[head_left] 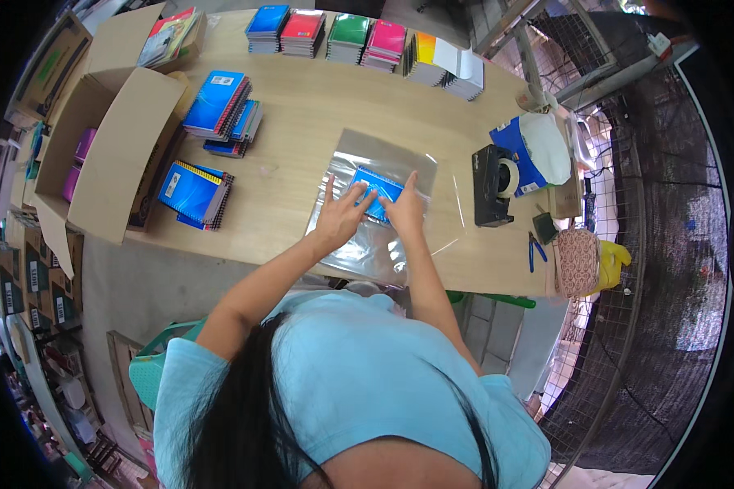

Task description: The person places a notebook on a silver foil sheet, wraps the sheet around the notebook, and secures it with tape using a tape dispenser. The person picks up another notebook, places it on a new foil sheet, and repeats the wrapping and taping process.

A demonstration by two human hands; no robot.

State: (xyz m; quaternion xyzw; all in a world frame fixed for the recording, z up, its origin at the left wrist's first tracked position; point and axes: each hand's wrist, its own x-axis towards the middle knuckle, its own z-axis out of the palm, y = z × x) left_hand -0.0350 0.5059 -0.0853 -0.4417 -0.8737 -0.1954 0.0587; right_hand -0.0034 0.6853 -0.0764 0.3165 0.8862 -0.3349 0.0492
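Note:
A small blue spiral notebook point(378, 189) lies on a stack of clear plastic sheets or bags point(359, 151) in front of me. Whether it is inside the top plastic or on it, I cannot tell. My left hand point(342, 215) rests with spread fingers on the notebook's left part. At its right end is my right hand point(405, 211), with the index finger stretched away from me and the thumb over the cover. Both hands look open and press down rather than grip.
Stacked blue notebooks point(216, 102) and a smaller pile point(194, 191) sit left, beside an open cardboard box point(130, 138). Coloured notebook stacks point(349, 33) line the far edge. Rightward are a black tape dispenser point(488, 186), a blue-and-white package point(538, 151) and blue-handled pliers point(535, 251).

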